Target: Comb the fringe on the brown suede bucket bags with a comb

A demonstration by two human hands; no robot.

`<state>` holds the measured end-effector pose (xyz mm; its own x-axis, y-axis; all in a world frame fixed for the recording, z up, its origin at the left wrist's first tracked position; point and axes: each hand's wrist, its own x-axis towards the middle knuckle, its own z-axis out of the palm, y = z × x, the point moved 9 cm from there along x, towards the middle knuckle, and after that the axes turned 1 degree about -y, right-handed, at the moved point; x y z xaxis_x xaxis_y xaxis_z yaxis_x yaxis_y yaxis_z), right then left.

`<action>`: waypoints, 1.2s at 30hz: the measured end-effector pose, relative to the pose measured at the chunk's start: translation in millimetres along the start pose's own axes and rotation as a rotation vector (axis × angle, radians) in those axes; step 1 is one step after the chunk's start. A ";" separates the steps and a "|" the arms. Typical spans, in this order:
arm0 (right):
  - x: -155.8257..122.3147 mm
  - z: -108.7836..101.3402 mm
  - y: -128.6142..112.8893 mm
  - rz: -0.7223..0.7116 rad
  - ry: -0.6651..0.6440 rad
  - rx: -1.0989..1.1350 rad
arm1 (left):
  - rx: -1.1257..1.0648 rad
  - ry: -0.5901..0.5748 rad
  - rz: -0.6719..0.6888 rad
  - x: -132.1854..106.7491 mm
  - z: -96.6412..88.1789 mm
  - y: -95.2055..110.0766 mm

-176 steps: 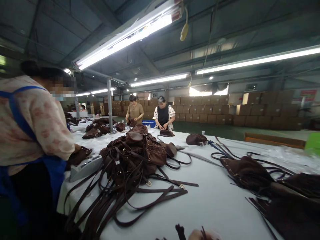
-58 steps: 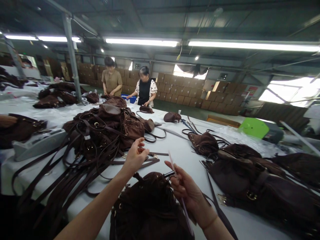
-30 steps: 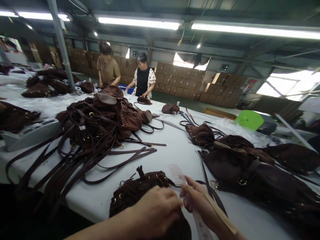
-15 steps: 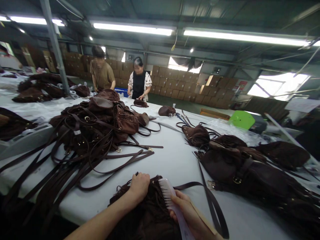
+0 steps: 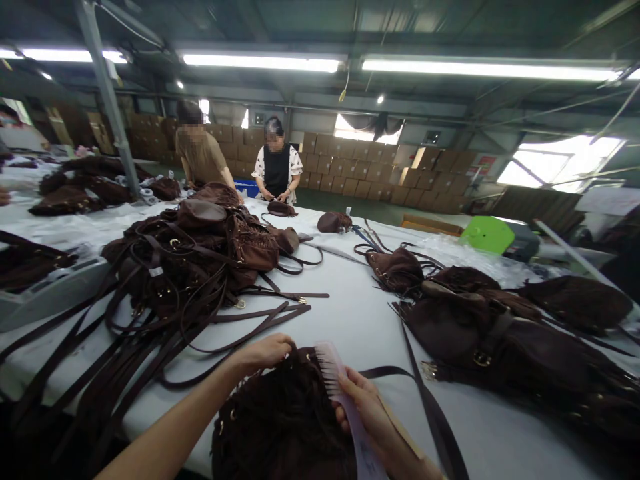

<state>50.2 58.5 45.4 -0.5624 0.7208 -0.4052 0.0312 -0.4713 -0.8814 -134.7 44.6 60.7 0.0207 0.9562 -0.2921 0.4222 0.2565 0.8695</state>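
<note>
A dark brown fringed suede bag [image 5: 285, 417] lies at the near edge of the white table [image 5: 350, 320]. My left hand [image 5: 265, 350] is closed over the bag's far top edge and holds it down. My right hand [image 5: 363, 407] grips the handle of a pale pink brush [image 5: 330, 370], whose bristles rest against the bag's upper right side. A brown strap [image 5: 425, 407] trails from the bag to the right of my right hand.
A big heap of brown bags and straps [image 5: 195, 257] fills the left middle. More brown bags [image 5: 500, 333] lie at the right. Two people [image 5: 277, 167] work at the table's far end. Cardboard boxes [image 5: 380, 180] line the back wall. A green object [image 5: 487, 233] sits far right.
My left hand came back from the strap heap onto the bag in front of me. My right hand turned the brush and laid its bristles on the bag; both hands shifted slightly farther along it.
</note>
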 end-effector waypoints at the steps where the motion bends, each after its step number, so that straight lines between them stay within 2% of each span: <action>1: 0.9 0.5 1.9 0.006 -0.007 -0.012 | 0.002 0.027 0.037 -0.9 -2.9 5.5; 6: 7.0 3.3 1.4 0.003 -0.018 -0.067 | 0.086 0.125 0.146 2.9 -15.0 16.2; 10: 8.4 9.7 -31.9 -0.125 0.025 -0.067 | 0.311 0.271 0.211 1.2 -25.9 24.1; 12: 9.4 15.4 -46.3 -0.156 0.033 -0.079 | 0.376 0.284 0.232 -2.6 -28.6 33.3; 15: 15.7 27.2 -49.1 -0.128 0.024 -0.132 | 0.375 0.249 0.190 -5.5 -32.5 45.1; 18: 26.0 47.0 -33.7 -0.088 -0.009 -0.184 | 0.360 0.226 0.131 -2.4 -32.8 52.9; 20: 32.9 63.2 -22.1 -0.084 -0.031 -0.194 | 0.344 0.197 0.119 1.0 -26.3 57.2; 23: 40.0 79.7 -14.6 -0.104 -0.030 -0.133 | 0.333 0.149 0.138 -3.0 -14.9 67.2; 26: 38.7 84.2 -19.4 -0.104 -0.097 0.013 | 0.209 0.049 0.208 -23.6 -11.8 82.0; 28: 32.3 82.1 -24.3 -0.082 -0.179 0.110 | 0.066 0.110 0.240 -40.2 -31.0 88.5; 31: 18.7 75.8 -26.9 -0.035 -0.255 0.199 | -0.044 0.427 0.264 -58.6 -81.2 84.8; 32: 13.9 76.0 -26.4 -0.018 -0.277 0.226 | -0.038 0.493 0.276 -60.5 -91.3 82.2; 33: 8.9 78.6 -25.8 -0.003 -0.309 0.253 | -0.027 0.504 0.288 -58.7 -94.7 79.6; 34: 3.6 83.1 -26.0 0.004 -0.349 0.280 | -0.017 0.456 0.294 -53.3 -91.1 76.8; 36: -7.0 94.7 -27.8 0.003 -0.439 0.312 | -0.022 0.219 0.284 -37.9 -65.2 70.9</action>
<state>-25.0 18.4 95.8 -0.8574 0.4703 -0.2089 -0.1764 -0.6500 -0.7392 -164.6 35.7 159.4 -0.0613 0.9967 0.0527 0.4075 -0.0232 0.9129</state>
